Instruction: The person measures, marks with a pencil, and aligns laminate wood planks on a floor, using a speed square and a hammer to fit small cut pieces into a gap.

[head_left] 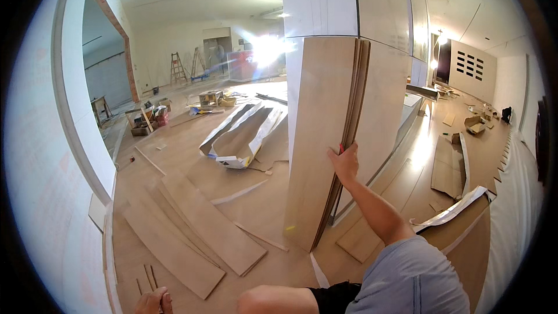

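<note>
My right hand (346, 164) reaches up and grips the edge of a stack of wood floor planks (318, 134) standing on end against a pale panelled pillar (381, 99). A small red thing shows by its fingers, too small to name. At the lower left, my left hand (152, 301) is closed, with thin dark brown strips (150, 278) rising from it; their lower ends are hidden by the fingers. Between the hands, loose floor planks (174, 244) lie partly overlapping on the floor, close to my bent knee (278, 300).
Opened white packaging (241, 136) lies beyond the planks, with boxes and tools (145, 122) farther left. Torn cardboard (449, 166) and a white strip (456, 206) lie on the right. A white wall (52, 168) edges the left; ladders (178, 68) stand at the back.
</note>
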Demonstrator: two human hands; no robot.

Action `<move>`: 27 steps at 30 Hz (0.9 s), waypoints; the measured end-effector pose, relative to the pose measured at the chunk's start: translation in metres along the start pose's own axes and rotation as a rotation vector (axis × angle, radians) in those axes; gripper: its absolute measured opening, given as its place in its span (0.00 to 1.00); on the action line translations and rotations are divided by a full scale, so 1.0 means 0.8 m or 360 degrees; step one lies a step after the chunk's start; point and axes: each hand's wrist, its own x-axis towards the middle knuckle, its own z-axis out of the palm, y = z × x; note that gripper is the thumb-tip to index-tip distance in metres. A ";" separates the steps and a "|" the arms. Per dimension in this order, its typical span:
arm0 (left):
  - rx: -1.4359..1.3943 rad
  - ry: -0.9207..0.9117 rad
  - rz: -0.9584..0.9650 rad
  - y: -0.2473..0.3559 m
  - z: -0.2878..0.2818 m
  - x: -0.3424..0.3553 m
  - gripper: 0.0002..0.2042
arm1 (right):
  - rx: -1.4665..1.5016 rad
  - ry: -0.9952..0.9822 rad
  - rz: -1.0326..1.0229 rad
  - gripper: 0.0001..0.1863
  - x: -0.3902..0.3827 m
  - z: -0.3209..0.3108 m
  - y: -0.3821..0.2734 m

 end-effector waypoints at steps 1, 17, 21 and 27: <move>0.0006 0.0011 -0.0003 0.000 0.000 -0.001 0.09 | 0.0032 -0.0018 -0.0005 0.55 0.001 -0.006 -0.002; 0.0198 -0.0329 -0.0313 -0.012 0.002 -0.008 0.13 | 0.0133 -0.0323 0.0010 0.43 0.012 -0.033 0.009; -0.0247 -0.0090 -0.0353 -0.016 0.033 -0.005 0.07 | 0.0182 -0.0145 -0.0222 0.48 0.037 -0.016 0.019; -0.0225 -0.0295 -0.0319 -0.021 0.056 -0.010 0.06 | -0.0075 -0.0134 -0.0147 0.50 0.023 -0.007 0.024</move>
